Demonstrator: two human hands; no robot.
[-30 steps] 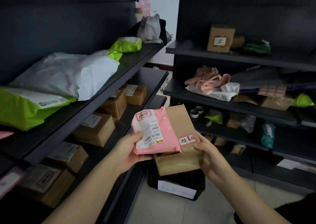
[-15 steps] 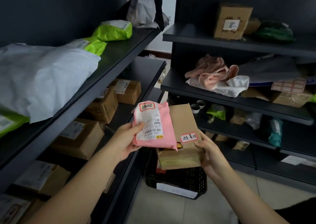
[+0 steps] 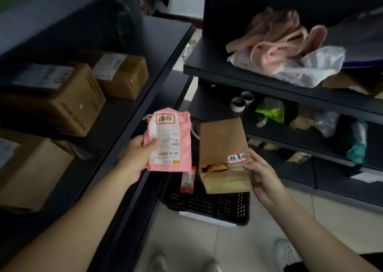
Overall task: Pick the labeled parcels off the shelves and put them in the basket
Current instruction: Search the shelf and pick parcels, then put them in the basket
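Note:
My left hand (image 3: 136, 157) grips a pink mailer bag (image 3: 170, 142) that carries a white shipping label and a red-bordered sticker. My right hand (image 3: 262, 178) holds a brown cardboard box (image 3: 222, 145) by its lower right corner, beside a red-bordered sticker with handwriting. Both parcels hang side by side, apart, above a black perforated basket (image 3: 207, 206) on the floor. A narrow red and white packet (image 3: 187, 179) leans inside the basket.
Dark shelves stand left and right. Cardboard boxes (image 3: 122, 74) fill the left shelves. Pink cloth (image 3: 275, 41) on a white bag lies on the right shelf, with tape rolls (image 3: 239, 103), a green bag (image 3: 270, 112) and small parcels below. My white shoes (image 3: 287, 253) are on the tiled floor.
The view has tilted down toward the floor and basket. The pink mailer and the box, overlapping before, have moved apart and lower, over the basket.

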